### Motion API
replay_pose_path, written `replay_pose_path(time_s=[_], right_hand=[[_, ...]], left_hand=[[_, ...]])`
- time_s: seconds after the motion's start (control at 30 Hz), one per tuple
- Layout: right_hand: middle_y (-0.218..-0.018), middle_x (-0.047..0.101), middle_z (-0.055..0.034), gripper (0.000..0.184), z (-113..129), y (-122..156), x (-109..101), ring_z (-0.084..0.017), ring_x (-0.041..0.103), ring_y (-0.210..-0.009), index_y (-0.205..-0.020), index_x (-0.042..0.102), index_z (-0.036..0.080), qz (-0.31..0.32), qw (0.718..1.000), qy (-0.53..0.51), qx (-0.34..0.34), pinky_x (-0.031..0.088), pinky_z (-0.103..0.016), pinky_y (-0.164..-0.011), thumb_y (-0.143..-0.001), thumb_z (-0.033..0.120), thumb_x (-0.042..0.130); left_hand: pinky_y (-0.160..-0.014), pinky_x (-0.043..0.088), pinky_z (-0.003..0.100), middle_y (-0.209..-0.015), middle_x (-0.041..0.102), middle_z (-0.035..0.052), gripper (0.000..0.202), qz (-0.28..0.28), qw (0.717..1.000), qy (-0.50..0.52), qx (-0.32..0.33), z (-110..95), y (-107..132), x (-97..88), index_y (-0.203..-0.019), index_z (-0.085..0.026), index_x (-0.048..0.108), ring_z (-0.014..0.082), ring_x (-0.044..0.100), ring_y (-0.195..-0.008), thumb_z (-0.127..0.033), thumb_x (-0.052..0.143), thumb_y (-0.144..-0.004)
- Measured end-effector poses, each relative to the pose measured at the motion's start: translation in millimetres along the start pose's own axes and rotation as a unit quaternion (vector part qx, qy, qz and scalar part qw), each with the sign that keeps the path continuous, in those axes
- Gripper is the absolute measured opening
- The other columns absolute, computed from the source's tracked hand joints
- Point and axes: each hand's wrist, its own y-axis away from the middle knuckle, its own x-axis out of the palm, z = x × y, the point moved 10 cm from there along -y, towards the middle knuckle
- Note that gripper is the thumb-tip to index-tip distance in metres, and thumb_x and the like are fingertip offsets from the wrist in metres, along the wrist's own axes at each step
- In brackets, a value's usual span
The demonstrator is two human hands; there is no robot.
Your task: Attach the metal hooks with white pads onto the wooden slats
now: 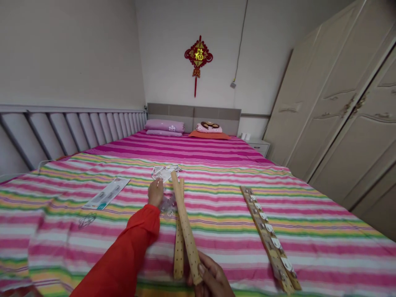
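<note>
My right hand (213, 278) grips the near end of a long wooden strip with holes (185, 225), holding it slanted above the bed. A second, similar wooden strip (178, 247) lies flat on the striped bedsheet just beneath it. My left hand (155, 192), in a red sleeve, reaches forward with fingers curled, touching a clear plastic bag of small parts (168, 205). Whether the fingers hold anything is hidden. Another clear plastic bag (165, 172) lies just beyond.
Two wooden strips fitted with white round pieces (269, 235) lie to the right on the striped bedsheet (232, 198). A printed package (107, 193) and a small clear bag (86, 220) lie at left. Pillows, a headboard, a padded side rail and a wardrobe surround the bed.
</note>
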Motion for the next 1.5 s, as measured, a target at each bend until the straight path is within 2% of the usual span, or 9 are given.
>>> replay_pose_path(time_s=[0.1, 0.23, 0.4, 0.6, 0.9, 1.07, 1.23, 1.33, 1.5], right_hand=[[-0.073, 0.067, -0.0066, 0.049, 14, -2, -3, -0.005, 0.047, -0.036, -0.116, 0.058, 0.013, -0.020, 0.999, -0.022, -0.040, 0.031, -0.017, -0.034, -0.077, 0.042, 0.067], [-0.073, 0.068, -0.0061, 0.041, 21, -15, -7, -0.005, 0.046, -0.037, -0.108, 0.060, 0.012, -0.030, 0.997, -0.046, -0.055, 0.033, -0.016, -0.035, -0.078, 0.039, 0.067], [-0.066, 0.066, -0.0046, 0.038, 4, -33, -17, -0.007, 0.050, -0.038, -0.094, 0.062, 0.010, -0.050, 0.997, -0.053, -0.035, 0.038, -0.018, -0.037, -0.074, 0.041, 0.070], [-0.043, 0.053, 0.0057, 0.053, -10, -40, -30, -0.010, 0.046, -0.028, -0.097, 0.060, 0.013, -0.117, 0.990, 0.058, -0.053, 0.036, -0.021, -0.033, -0.068, 0.056, 0.067], [-0.046, 0.053, 0.0049, 0.060, -5, -44, -12, -0.010, 0.043, -0.029, -0.109, 0.059, 0.015, -0.095, 0.970, 0.198, -0.100, 0.035, -0.022, -0.032, -0.075, 0.064, 0.053], [-0.048, 0.051, 0.0053, 0.061, -2, -38, -23, -0.008, 0.042, -0.031, -0.110, 0.060, 0.017, -0.131, 0.967, 0.196, -0.102, 0.033, -0.020, -0.031, -0.074, 0.066, 0.054], [-0.044, 0.050, 0.0076, 0.059, 1, -33, -21, -0.008, 0.044, -0.030, -0.101, 0.061, 0.016, -0.091, 0.979, 0.164, -0.077, 0.035, -0.017, -0.031, -0.072, 0.066, 0.056], [-0.054, 0.057, 0.0048, 0.057, 5, -14, -43, -0.005, 0.046, -0.029, -0.085, 0.061, 0.014, -0.140, 0.980, 0.123, -0.068, 0.032, -0.015, -0.028, -0.066, 0.067, 0.061], [-0.060, 0.063, 0.0000, 0.052, 16, 60, -114, -0.006, 0.049, -0.031, -0.081, 0.060, 0.011, -0.283, 0.956, 0.004, -0.078, 0.033, -0.016, -0.028, -0.066, 0.061, 0.066]], left_hand=[[-0.086, 0.045, 0.034, -0.105, 0.064, 0.0099, 0.039, 0.084, 0.994, 0.059, 0.024, -14, 38, 10.9, -0.103, -0.015, 0.061, 0.0213, 0.058, -0.099, -0.044, 0.049, -0.080], [-0.088, 0.046, 0.037, -0.105, 0.065, 0.0081, 0.034, 0.230, 0.966, 0.061, 0.102, -24, 113, 38.1, -0.102, -0.019, 0.065, 0.0214, 0.059, -0.100, -0.042, 0.054, -0.079], [-0.101, 0.040, 0.044, -0.116, 0.063, 0.0092, 0.036, 0.219, 0.963, -0.020, 0.159, -3, 158, 46.8, -0.107, -0.021, 0.065, 0.0245, 0.053, -0.113, -0.040, 0.059, -0.077], [-0.108, 0.032, 0.048, -0.136, 0.049, 0.0090, 0.046, 0.235, 0.954, -0.055, 0.179, 15, 165, 63.2, -0.121, -0.023, 0.058, 0.0263, 0.038, -0.130, -0.044, 0.054, -0.080], [-0.108, 0.029, 0.052, -0.143, 0.041, 0.0067, 0.051, 0.293, 0.934, -0.110, 0.173, 32, 170, 76.3, -0.127, -0.028, 0.054, 0.0298, 0.021, -0.138, -0.049, 0.052, -0.081], [-0.109, 0.028, 0.051, -0.143, 0.041, 0.0041, 0.048, 0.297, 0.926, -0.137, 0.188, 30, 172, 77.3, -0.126, -0.030, 0.055, 0.0293, 0.019, -0.139, -0.047, 0.051, -0.081], [-0.108, 0.031, 0.049, -0.140, 0.046, 0.0010, 0.048, 0.295, 0.919, -0.152, 0.212, 32, 170, 80.4, -0.126, -0.033, 0.054, 0.0286, 0.024, -0.138, -0.046, 0.053, -0.080], [-0.107, 0.032, 0.049, -0.141, 0.044, 0.0004, 0.050, 0.300, 0.916, -0.167, 0.209, 36, 169, 82.4, -0.127, -0.034, 0.053, 0.0294, 0.024, -0.137, -0.049, 0.052, -0.079], [-0.104, 0.035, 0.050, -0.140, 0.046, 0.0002, 0.051, 0.293, 0.915, -0.187, 0.206, 41, 167, 83.2, -0.126, -0.035, 0.053, 0.0308, 0.027, -0.136, -0.052, 0.051, -0.079]])
